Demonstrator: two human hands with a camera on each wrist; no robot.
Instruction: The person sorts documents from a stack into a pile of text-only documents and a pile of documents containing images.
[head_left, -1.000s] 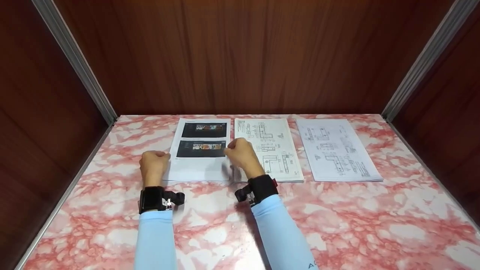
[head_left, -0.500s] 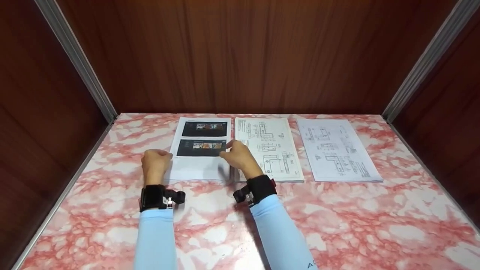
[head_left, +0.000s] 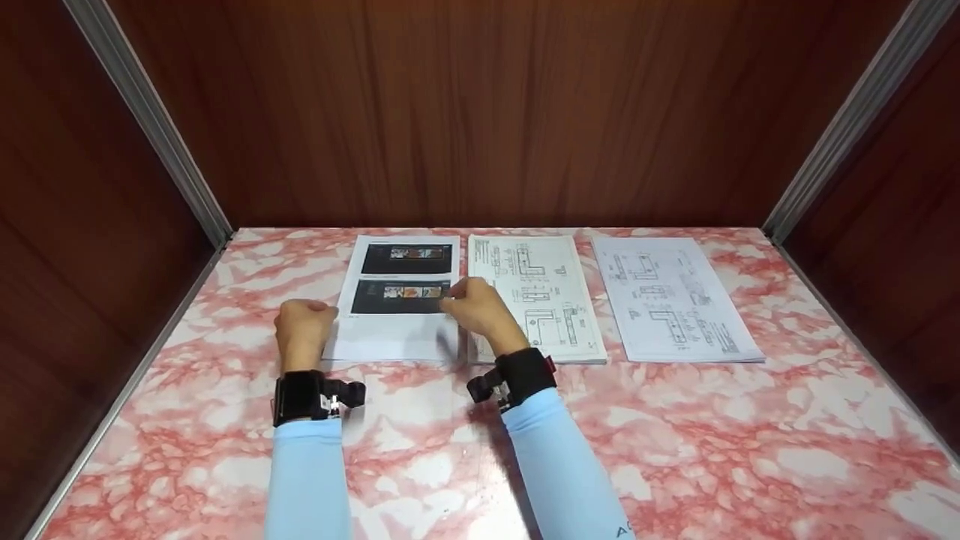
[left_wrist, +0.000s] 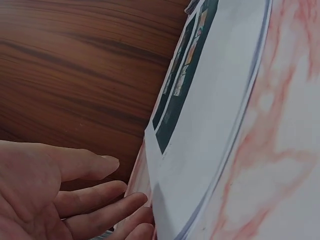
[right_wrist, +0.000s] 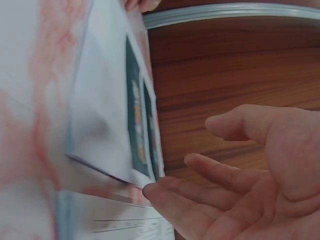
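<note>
On the left of the table lies a paper stack, its top page printed with two dark pictures. My left hand is at its left edge, thumb apart from the loosely bent fingers in the left wrist view, where the fingertips come right up to the sheets' side. From the right, my right hand reaches the opposite edge, its thumb and index finger overlapping the lower dark picture in the head view. The right wrist view shows its fingers extended and spread, with nothing gripped between them and the thumb.
A second paper stack with technical drawings lies under the right wrist side, a narrow gap from the first. Further right is a third set of drawing sheets. Wooden panels close off the back and sides of the red-and-white table.
My right thumb and index finger have parted a little, and the fingertips have shifted slightly left over the page. My left hand has barely moved. The papers lie in place.
</note>
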